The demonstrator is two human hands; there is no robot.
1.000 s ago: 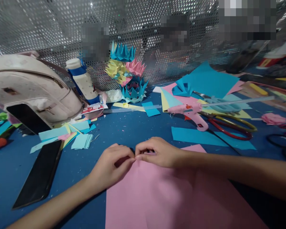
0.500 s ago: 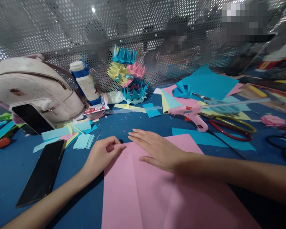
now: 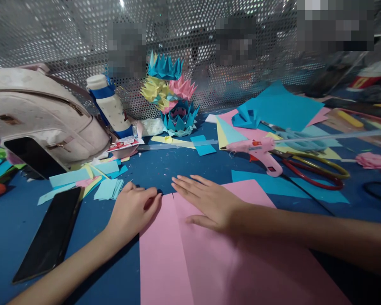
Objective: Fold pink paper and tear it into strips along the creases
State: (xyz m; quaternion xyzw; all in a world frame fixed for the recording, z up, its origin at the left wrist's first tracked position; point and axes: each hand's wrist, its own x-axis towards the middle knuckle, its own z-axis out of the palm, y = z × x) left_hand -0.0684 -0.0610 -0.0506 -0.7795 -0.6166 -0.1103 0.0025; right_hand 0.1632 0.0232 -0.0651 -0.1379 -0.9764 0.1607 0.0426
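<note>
A large sheet of pink paper (image 3: 209, 267) lies in front of me, with a lengthwise crease and a small slit at its far edge. My left hand (image 3: 135, 209) is at the far left corner, its fingers curled and pinched on the paper there. Spread flat on the sheet, my right hand (image 3: 209, 203) presses just right of the crease, thumb apart from the fingers. Beyond the right hand, a pink glue gun (image 3: 257, 150) rests near the scissors with red and yellow handles (image 3: 314, 169).
At left are a black phone (image 3: 49, 237), a pale backpack (image 3: 41, 114) and a bottle (image 3: 111, 108). Folded paper flowers (image 3: 168, 91) stand against the perforated metal screen (image 3: 82, 42). Blue paper (image 3: 282, 108) and cut strips (image 3: 71, 178) lie about the blue table (image 3: 146, 165).
My left hand has drawn back slightly left along the far edge, its thumb no longer reaching toward the crease, and the slit now shows. My right hand stays flat; the view has shifted a little.
</note>
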